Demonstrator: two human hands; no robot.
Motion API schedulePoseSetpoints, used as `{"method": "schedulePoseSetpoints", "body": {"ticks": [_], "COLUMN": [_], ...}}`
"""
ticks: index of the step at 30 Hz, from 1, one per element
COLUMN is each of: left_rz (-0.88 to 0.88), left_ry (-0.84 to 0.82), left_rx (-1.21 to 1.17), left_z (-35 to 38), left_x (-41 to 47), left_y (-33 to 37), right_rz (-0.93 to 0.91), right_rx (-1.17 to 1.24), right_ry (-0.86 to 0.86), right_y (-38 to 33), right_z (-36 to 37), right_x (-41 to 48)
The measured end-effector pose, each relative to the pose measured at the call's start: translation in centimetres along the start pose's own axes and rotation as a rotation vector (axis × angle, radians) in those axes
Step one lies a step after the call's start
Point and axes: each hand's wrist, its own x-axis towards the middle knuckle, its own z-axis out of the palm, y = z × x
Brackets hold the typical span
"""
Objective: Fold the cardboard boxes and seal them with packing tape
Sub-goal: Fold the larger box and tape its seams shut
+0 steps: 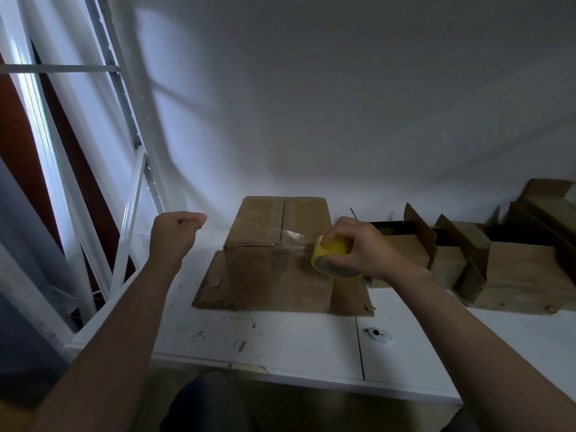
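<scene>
The brown box (279, 244) is sitting flaps-shut on the scuffed white surface (280, 341). Right hand (366, 252) is gripping the yellow tape roll (332, 255), seemingly stretching clear tape; left hand (176, 230) is hanging clenched, empty.

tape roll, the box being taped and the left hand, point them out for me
tape roll (335, 248): head view, yellow outer face.
box being taped (274, 226): head view, top flap left of seam.
left hand (174, 233): head view, back of the closed fist.

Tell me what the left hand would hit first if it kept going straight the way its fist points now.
The left hand, a loose empty fist, points forward and slightly right. Likely first contact is the upper left side of the cardboard box; if it passes higher, the white wall behind. Depth is unclear from one view.
</scene>
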Motion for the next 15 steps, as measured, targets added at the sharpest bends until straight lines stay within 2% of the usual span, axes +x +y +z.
{"method": "schedulePoseSetpoints", "body": {"ticks": [3, 8, 15], "left_rz": [-0.001, 0.002, 0.003], "left_ry": [0.035, 0.045, 0.066], "left_rx": [-0.027, -0.044, -0.039], "left_z": [-0.2, -0.2, -0.2], "left_x": [0.0, 0.0, -0.1], "left_y": [-0.7, -1.5, -3.0], "right_rz": [-0.004, -0.054, -0.138], "right_rx": [-0.089, 0.105, -0.221], "right_ry": [-0.039, 0.202, 0.04], "right_y": [0.6, 1.4, 3.6], "right_z": [-1.0, -1.2, -2.5], "right_x": [0.0, -1.4, -1.1]}}
